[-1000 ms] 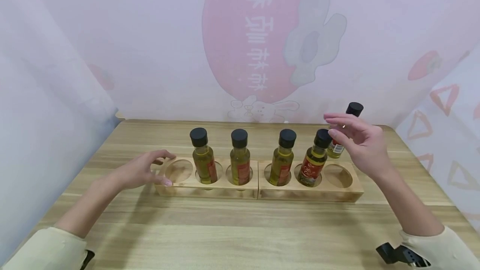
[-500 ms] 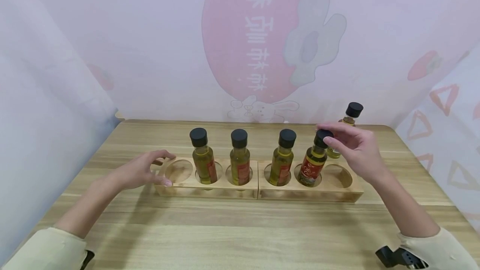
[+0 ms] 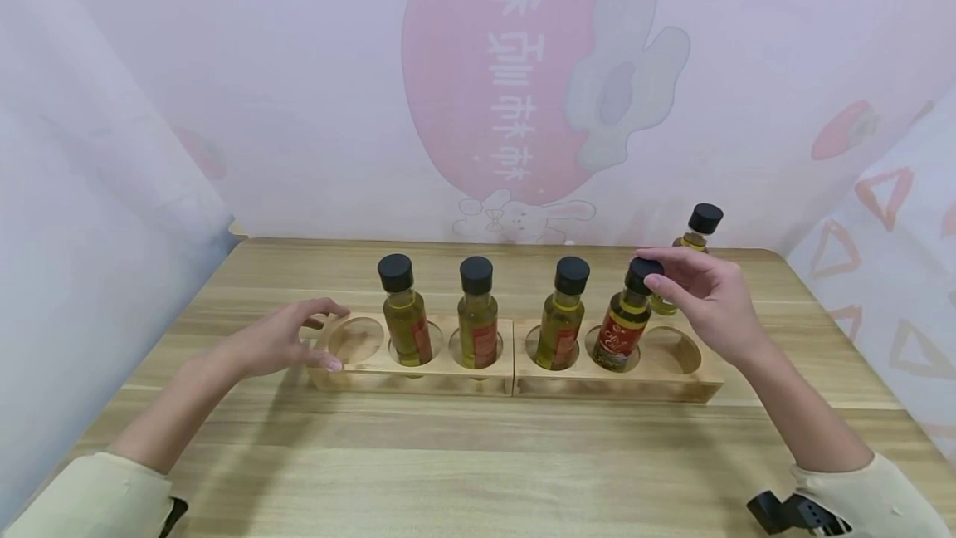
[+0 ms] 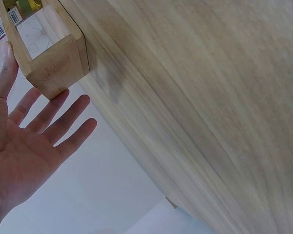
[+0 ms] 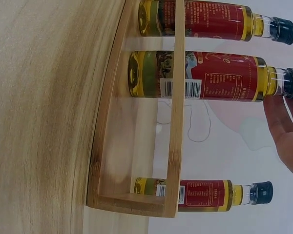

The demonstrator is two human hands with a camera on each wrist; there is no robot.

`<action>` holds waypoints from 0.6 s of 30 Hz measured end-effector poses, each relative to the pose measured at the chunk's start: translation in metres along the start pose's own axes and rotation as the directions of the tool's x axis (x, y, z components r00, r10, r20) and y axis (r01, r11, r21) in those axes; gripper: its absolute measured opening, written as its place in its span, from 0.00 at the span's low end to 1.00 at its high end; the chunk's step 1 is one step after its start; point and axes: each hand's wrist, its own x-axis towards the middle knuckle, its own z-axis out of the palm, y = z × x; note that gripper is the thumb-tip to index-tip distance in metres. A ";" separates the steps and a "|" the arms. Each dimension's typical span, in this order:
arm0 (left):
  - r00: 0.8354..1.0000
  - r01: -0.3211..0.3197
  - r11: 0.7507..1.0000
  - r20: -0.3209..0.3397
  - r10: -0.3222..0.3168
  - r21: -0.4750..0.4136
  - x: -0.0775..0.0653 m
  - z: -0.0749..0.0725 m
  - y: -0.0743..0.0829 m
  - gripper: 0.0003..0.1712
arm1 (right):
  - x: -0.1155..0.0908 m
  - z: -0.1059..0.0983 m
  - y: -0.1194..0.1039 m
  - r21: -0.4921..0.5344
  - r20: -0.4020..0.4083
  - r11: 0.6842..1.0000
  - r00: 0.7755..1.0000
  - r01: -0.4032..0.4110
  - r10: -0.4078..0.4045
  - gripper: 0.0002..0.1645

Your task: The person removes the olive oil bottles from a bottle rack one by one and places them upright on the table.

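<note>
My right hand (image 3: pixel 713 297) pinches the black cap of an olive oil bottle (image 3: pixel 622 330) with thumb and fingers. This bottle stands in the middle hole of the right half of a wooden bottle rack (image 3: pixel 515 384). In the right wrist view, the same bottle (image 5: pixel 224 78) has its base inside the rack, with the fingertips just below the cap. My left hand (image 3: pixel 272 339) holds the rack's left end, thumb at the front edge and a finger at the back corner. In the left wrist view, the other fingers (image 4: pixel 63 124) are spread beside the rack's end (image 4: pixel 58 68).
Three more oil bottles stand in the rack: one bottle (image 3: pixel 407 330), a second (image 3: pixel 478 330) and a third (image 3: pixel 562 330). Another oil bottle (image 3: pixel 690 241) stands on the table (image 3: pixel 448 471) behind the rack's right end. A printed curtain (image 3: pixel 321 106) hangs behind the table.
My right hand has moved left and slightly down, away from the bottle behind the rack, and has taken hold of the racked bottle's cap. The left hand has not moved.
</note>
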 end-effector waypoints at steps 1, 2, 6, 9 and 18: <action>1.000 0.000 1.000 -0.001 0.000 -0.003 0.000 0.000 0.000 0.44 | 0.000 0.000 0.000 -0.004 0.000 1.000 1.000 -0.008 0.008 0.16; 1.000 0.001 1.000 -0.001 -0.001 -0.005 0.000 0.000 0.001 0.44 | 0.000 -0.001 0.000 -0.007 -0.001 1.000 1.000 -0.015 0.015 0.16; 1.000 0.002 1.000 -0.002 -0.002 -0.012 0.000 0.000 0.002 0.44 | 0.000 -0.002 0.001 -0.005 0.004 0.999 0.999 -0.039 0.039 0.18; 1.000 0.003 1.000 -0.001 -0.003 -0.012 0.000 0.000 0.002 0.44 | 0.000 -0.003 0.001 0.003 0.008 0.998 0.998 -0.058 0.058 0.20; 1.000 -0.004 1.000 -0.003 0.004 -0.020 0.000 0.000 0.002 0.44 | -0.001 -0.005 0.002 0.072 0.016 0.989 0.992 -0.125 0.124 0.20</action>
